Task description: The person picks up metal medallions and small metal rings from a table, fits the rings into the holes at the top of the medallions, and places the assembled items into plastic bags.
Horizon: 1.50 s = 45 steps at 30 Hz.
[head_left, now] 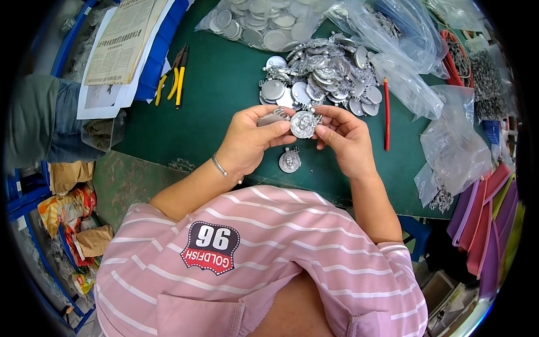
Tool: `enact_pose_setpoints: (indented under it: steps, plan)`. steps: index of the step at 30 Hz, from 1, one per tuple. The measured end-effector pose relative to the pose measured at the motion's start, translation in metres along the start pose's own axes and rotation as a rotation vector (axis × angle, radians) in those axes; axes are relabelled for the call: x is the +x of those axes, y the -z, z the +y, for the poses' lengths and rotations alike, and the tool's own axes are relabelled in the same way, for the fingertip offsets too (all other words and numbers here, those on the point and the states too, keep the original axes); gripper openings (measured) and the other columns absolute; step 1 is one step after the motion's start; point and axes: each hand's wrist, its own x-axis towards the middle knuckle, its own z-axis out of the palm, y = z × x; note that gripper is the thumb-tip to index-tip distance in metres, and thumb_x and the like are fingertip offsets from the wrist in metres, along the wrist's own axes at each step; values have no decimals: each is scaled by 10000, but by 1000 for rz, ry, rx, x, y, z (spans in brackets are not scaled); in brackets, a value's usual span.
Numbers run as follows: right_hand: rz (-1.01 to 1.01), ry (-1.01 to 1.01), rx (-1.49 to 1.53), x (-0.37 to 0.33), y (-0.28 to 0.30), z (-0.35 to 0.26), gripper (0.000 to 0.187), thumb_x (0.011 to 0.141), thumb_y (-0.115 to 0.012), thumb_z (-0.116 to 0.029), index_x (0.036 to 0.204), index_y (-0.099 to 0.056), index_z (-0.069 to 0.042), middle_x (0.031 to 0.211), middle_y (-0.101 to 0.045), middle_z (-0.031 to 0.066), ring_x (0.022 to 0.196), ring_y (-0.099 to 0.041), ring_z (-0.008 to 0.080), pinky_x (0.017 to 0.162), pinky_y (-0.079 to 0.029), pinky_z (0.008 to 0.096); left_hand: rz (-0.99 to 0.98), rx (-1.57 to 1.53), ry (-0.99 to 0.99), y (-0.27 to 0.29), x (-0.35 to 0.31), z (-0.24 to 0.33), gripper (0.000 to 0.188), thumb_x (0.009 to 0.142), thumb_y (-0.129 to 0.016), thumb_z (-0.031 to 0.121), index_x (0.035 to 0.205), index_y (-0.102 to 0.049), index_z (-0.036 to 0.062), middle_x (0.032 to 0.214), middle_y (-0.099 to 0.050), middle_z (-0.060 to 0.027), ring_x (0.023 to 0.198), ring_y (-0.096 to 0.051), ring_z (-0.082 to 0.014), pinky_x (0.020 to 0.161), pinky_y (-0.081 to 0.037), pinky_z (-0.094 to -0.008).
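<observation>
Between my two hands is a round silver medallion [303, 124] with a raised figure on its face and small prongs at its edge. My left hand [251, 136] pinches its left side and also holds another silver disc piece [272, 118] with curled prongs. My right hand [344, 135] grips the medallion's right edge between thumb and fingers. On the green table just below my hands lies a second medallion [289, 160], figure side up. Beyond my fingers rises a heap of similar silver medallions [323, 73], some showing plain flat backs.
Yellow-handled pliers [178, 84] lie at the left beside a blue tray [160, 50] with papers. A red pencil [386, 115] lies to the right. Clear bags of discs [269, 25] and chains [443, 196] rest around the table [213, 73]. Another person's leg [64, 121] is at the left.
</observation>
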Motion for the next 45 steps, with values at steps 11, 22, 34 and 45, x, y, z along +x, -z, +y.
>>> enact_pose_setpoints:
  steps: [11, 22, 34, 45]
  plan:
    - [19, 158, -147, -5, -19, -2, 190, 840, -538, -3, 1019, -600, -7, 924, -586, 52, 756, -571, 88, 635, -465, 202, -90, -138, 77, 0, 2, -4, 380, 762, -452, -75, 1141, -476, -77, 1032, -580, -165, 932, -611, -252, 788, -533, -322]
    - [35, 244, -163, -1, -13, 3, 117, 835, -542, -1, 928, -610, 25, 906, -539, 78, 748, -598, 129, 627, -468, 215, -174, -192, 83, -1, -1, 4, 393, 787, -463, -37, 1173, -433, -103, 1080, -544, -190, 984, -587, -290, 827, -525, -350]
    - [-44, 217, -87, -3, -11, -2, 155, 816, -533, 32, 942, -624, 37, 905, -551, 82, 786, -598, 140, 691, -489, 230, -165, -196, 102, 1, 0, 5, 409, 798, -465, -12, 1191, -413, -111, 1101, -529, -191, 979, -586, -270, 843, -523, -358]
    - [84, -31, -37, -6, -9, -6, 138, 792, -652, -76, 893, -638, 17, 736, -614, 14, 658, -542, 66, 602, -447, 192, -164, -67, 45, -3, -2, 2, 393, 803, -454, -32, 1190, -425, -93, 1112, -535, -201, 980, -587, -256, 854, -506, -353]
